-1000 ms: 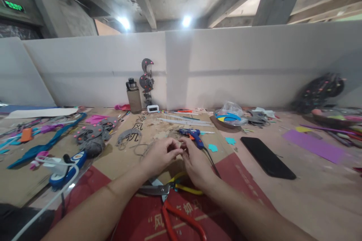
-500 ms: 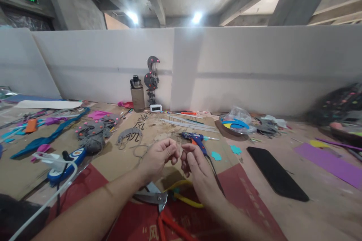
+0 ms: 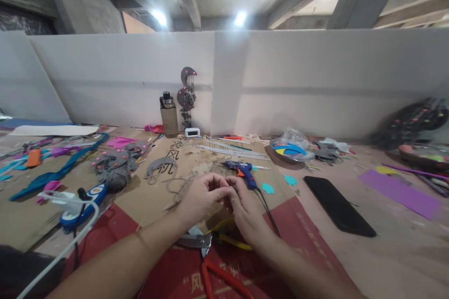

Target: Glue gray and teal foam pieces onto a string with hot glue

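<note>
My left hand (image 3: 199, 196) and my right hand (image 3: 245, 208) meet in front of me above the cardboard sheet (image 3: 147, 201), fingertips pinched together. Both are closed on something small that I cannot make out. Under my wrists lie red-handled scissors (image 3: 210, 266) and a yellow-handled tool (image 3: 231, 239). A blue glue gun (image 3: 242, 170) lies just beyond my right hand, its black cord running back past my right wrist. A loop of grey string (image 3: 177, 187) lies left of my left hand.
A brown bottle (image 3: 169, 117) and a grey crescent ornament (image 3: 185, 96) stand at the white wall. Grey felt cutouts (image 3: 115, 166) and blue strips lie left, a blue-white device (image 3: 82, 203) with white cable near left. A black slab (image 3: 338, 205), purple sheet (image 3: 400, 187) and plastic bowl (image 3: 291, 147) lie right.
My hands, slightly apart half a second ago, have come back together with fingertips touching. The view has shifted a little.
</note>
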Demonstrator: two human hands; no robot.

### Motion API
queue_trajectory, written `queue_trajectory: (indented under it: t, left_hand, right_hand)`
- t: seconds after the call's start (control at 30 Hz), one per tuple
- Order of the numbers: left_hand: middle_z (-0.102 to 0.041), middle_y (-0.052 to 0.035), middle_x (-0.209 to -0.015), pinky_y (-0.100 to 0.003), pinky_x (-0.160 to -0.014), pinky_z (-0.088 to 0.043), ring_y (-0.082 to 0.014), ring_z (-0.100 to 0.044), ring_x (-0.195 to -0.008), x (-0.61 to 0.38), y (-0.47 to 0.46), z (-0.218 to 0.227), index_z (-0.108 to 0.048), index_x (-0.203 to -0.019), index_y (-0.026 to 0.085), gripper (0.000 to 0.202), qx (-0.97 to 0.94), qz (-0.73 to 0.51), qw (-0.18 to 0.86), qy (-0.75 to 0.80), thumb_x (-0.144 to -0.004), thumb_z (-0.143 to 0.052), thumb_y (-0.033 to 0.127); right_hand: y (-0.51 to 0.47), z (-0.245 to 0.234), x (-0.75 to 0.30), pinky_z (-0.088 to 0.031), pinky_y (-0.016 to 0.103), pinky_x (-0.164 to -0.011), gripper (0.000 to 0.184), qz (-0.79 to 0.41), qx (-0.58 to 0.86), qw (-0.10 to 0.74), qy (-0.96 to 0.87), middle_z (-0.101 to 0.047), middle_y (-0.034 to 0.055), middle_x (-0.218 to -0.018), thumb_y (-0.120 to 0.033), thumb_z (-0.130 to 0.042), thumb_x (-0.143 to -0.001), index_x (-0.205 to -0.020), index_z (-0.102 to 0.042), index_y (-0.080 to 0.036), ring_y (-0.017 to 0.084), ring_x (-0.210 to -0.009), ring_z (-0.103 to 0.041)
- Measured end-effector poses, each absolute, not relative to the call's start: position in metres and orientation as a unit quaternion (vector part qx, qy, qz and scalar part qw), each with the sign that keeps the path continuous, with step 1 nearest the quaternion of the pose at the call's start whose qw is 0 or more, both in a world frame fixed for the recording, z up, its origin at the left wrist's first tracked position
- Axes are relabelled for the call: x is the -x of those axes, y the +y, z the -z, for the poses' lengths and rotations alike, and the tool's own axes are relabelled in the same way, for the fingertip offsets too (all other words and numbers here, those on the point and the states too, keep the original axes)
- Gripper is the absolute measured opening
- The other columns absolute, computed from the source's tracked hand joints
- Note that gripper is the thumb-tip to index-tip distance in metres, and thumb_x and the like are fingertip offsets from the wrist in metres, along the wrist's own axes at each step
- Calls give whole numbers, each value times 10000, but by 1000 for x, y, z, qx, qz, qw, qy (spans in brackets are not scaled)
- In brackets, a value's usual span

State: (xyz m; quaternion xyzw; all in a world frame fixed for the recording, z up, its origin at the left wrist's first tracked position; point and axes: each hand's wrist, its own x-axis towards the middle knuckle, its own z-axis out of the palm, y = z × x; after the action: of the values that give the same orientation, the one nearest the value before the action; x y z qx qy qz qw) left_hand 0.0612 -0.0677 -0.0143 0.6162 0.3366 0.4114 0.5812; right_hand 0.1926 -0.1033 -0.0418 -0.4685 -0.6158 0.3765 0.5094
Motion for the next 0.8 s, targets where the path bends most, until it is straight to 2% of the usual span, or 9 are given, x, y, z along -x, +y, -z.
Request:
queue_trajectory:
  t: [0.2, 0.33, 0.43, 0.5, 0.6, 0.7, 0.8]
  left_hand:
    - [-569, 20, -604, -233, -586, -408, -105, -532, -572, -62, -69, 15, -546, -715, 153, 206, -638, -403, 556, 347, -701, -676, 312]
    - [-570, 15, -655, -232, -610, -377, -110, -502, -627, -59, -70, 12, -562, -711, 160, 197, -709, -388, 444, 386, -713, -667, 328]
    - [-542, 23, -634, -230, -608, -355, -107, -466, -621, -58, -72, 9, -547, -689, 165, 203, -736, -378, 414, 379, -741, -639, 338]
    - [-514, 30, -615, -225, -587, -343, -99, -444, -598, -60, -74, 9, -522, -677, 165, 223, -722, -387, 441, 366, -756, -626, 346]
    - [-466, 42, -581, -220, -561, -340, -89, -441, -563, -63, -77, 12, -479, -671, 166, 266, -658, -418, 537, 322, -766, -619, 370]
    - [-480, 37, -582, -225, -547, -357, -78, -447, -519, -64, -75, 16, -476, -683, 158, 290, -567, -441, 644, 263, -773, -614, 397]
    - [-544, 9, -654, -214, -532, -353, -64, -458, -520, -62, -66, 18, -522, -708, 137, 271, -512, -468, 672, 259, -758, -639, 375]
  right_hand:
    - [-101, 47, -193, -462, 276, -718, 280, -298, 472, 498, -663, -585, 52, -945, -361, -323, -930, -1106, -474, -205, 148, -793, -547]
    - [-101, 49, -198, -442, 314, -848, 298, -254, 487, 494, -674, -563, 82, -1112, -302, -383, -909, -1185, -446, -208, 178, -980, -548]
    - [-103, 50, -200, -431, 324, -870, 327, -260, 492, 502, -662, -549, 85, -1127, -328, -421, -896, -1201, -438, -211, 183, -989, -541]
    - [-104, 47, -199, -430, 321, -865, 347, -285, 486, 517, -644, -544, 81, -1116, -375, -436, -890, -1199, -437, -217, 182, -984, -535]
    - [-106, 40, -194, -445, 288, -802, 349, -361, 458, 543, -604, -552, 63, -1068, -431, -452, -880, -1160, -453, -222, 164, -938, -538]
    - [-106, 32, -190, -437, 244, -618, 341, -440, 438, 560, -549, -554, 24, -866, -470, -355, -911, -1101, -472, -213, 118, -702, -516]
    - [-103, 29, -190, -391, 226, -540, 345, -451, 442, 566, -530, -490, -11, -725, -475, -335, -915, -1066, -483, -203, 98, -593, -442]
